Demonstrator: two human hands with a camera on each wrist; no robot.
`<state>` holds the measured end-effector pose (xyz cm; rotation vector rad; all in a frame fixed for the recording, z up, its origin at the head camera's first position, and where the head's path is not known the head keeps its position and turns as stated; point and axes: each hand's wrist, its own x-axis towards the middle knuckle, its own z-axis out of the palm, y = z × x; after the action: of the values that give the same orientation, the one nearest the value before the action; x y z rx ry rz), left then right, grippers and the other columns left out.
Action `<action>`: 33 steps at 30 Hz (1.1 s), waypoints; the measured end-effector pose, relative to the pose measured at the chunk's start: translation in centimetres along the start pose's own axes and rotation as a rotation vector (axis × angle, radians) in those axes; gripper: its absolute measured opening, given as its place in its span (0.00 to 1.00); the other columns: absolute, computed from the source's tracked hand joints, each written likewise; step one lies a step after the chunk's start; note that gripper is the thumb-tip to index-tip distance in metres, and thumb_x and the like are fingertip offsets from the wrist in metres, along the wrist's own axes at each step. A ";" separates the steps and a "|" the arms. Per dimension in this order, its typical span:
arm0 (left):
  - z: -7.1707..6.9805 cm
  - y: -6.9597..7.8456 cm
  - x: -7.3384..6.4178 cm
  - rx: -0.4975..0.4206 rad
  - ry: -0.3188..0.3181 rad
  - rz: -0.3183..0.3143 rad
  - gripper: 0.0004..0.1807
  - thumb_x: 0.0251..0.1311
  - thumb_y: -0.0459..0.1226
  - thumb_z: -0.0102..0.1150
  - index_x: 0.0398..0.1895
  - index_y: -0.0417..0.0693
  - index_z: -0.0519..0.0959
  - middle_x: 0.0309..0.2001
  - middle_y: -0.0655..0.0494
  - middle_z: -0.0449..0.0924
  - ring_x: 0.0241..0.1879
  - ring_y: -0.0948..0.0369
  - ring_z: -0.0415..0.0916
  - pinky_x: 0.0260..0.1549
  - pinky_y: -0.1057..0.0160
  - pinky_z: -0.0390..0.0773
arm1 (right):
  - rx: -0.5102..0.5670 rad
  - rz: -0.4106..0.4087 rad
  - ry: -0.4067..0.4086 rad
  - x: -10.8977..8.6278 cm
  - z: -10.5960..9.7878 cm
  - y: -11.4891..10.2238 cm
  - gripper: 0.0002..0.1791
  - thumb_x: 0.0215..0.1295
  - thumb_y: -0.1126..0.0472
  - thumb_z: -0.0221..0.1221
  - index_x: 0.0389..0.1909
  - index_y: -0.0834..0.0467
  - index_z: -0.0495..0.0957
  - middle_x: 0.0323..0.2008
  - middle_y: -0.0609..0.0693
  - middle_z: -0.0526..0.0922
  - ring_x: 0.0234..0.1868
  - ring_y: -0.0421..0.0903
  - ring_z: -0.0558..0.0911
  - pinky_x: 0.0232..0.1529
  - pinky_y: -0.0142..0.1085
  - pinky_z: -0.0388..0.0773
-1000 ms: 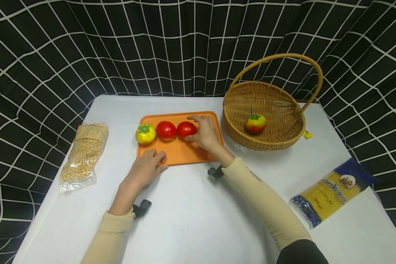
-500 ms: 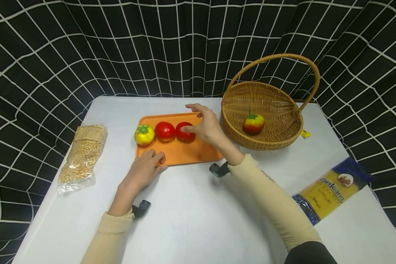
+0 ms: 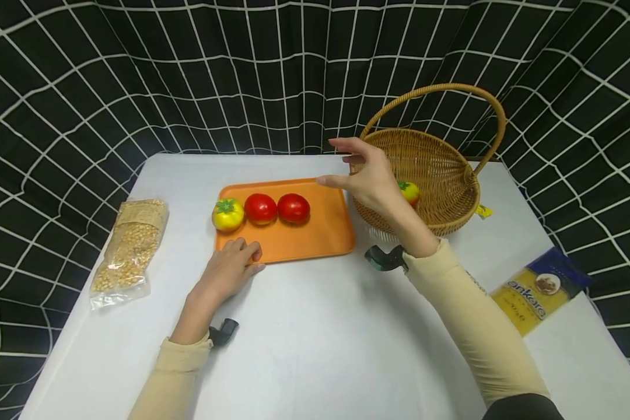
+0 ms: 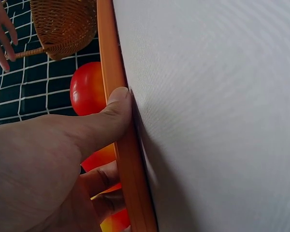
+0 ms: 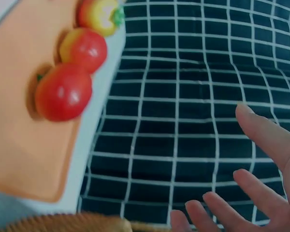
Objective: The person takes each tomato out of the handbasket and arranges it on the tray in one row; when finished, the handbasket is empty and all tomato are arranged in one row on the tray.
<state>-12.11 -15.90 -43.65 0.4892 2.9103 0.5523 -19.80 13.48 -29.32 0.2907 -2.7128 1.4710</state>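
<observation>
My left hand [image 3: 230,269] grips the front rim of an orange tray [image 3: 325,227], near its left corner. In the left wrist view the thumb [image 4: 117,104] lies against the outer wall and the fingers reach inside. On the tray sit a yellow tomato [image 3: 228,214] with a green top and two red tomatoes, one in the middle [image 3: 261,209] and one at the right [image 3: 294,208]. My right hand [image 3: 373,178] is in the air by the left side of the wicker basket [image 3: 446,169], fingers spread and holding nothing. It partly hides a yellow-red tomato [image 3: 409,191] in the basket.
A bag of corn kernels [image 3: 128,251] lies at the left. To the right is a yellow-and-blue pasta packet [image 3: 535,291], partly covered by my right sleeve [image 3: 478,315]. The basket's tall handle [image 3: 451,87] arches up in front of a black grid curtain [image 3: 273,70].
My right hand has let go of the right red tomato and moved right and up to the basket. That tomato stays on the tray. My left hand has kept its place.
</observation>
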 end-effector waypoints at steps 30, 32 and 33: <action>0.1 0.0 0.1 -0.016 -0.004 -0.008 0.10 0.72 0.43 0.67 0.45 0.52 0.76 0.39 0.51 0.68 0.43 0.50 0.66 0.38 0.56 0.60 | -0.151 0.240 0.126 0.2 -8.9 9.5 0.45 0.63 0.54 0.76 0.78 0.56 0.66 0.77 0.62 0.68 0.77 0.64 0.68 0.75 0.60 0.66; 0.1 0.0 0.0 -0.014 -0.003 -0.009 0.10 0.71 0.42 0.67 0.45 0.52 0.76 0.38 0.51 0.68 0.43 0.50 0.66 0.38 0.56 0.60 | -0.166 0.257 0.115 0.3 -9.0 10.1 0.46 0.63 0.54 0.76 0.79 0.56 0.66 0.77 0.63 0.68 0.77 0.64 0.68 0.75 0.61 0.65; 0.1 0.0 0.0 -0.014 -0.002 -0.008 0.10 0.71 0.42 0.67 0.45 0.52 0.76 0.38 0.51 0.68 0.43 0.50 0.66 0.38 0.56 0.60 | -0.171 0.269 0.109 0.4 -9.0 10.3 0.46 0.63 0.54 0.76 0.79 0.55 0.66 0.77 0.63 0.68 0.77 0.65 0.68 0.75 0.61 0.64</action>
<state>-12.14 -15.88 -43.76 0.4757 2.9030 0.5705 -22.55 26.44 -32.83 -0.1619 -2.8502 1.2500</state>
